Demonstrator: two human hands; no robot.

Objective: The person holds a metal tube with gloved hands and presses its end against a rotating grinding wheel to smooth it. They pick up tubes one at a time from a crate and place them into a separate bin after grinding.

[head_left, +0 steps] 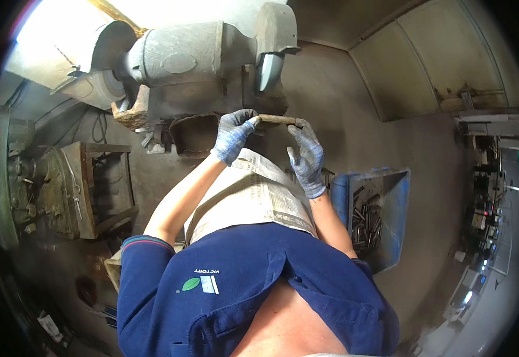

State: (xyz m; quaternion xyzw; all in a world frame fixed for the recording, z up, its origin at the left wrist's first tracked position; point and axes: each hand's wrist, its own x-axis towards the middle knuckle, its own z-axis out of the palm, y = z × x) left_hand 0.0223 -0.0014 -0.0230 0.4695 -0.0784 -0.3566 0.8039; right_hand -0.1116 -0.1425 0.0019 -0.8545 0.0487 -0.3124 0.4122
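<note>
Presently, the left hand (pixel 234 135) and right hand (pixel 307 159) are each grasping one end of a short metal rod (pixel 277 119), holding it level just near the bench grinder's right wheel (pixel 268 70).

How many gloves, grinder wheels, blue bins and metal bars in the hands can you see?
Gloves: 2, on the left hand and the right hand
Grinder wheels: 2, left wheel, right wheel
Blue bin: 1
Bar in the hands: 1
Total: 6
</note>
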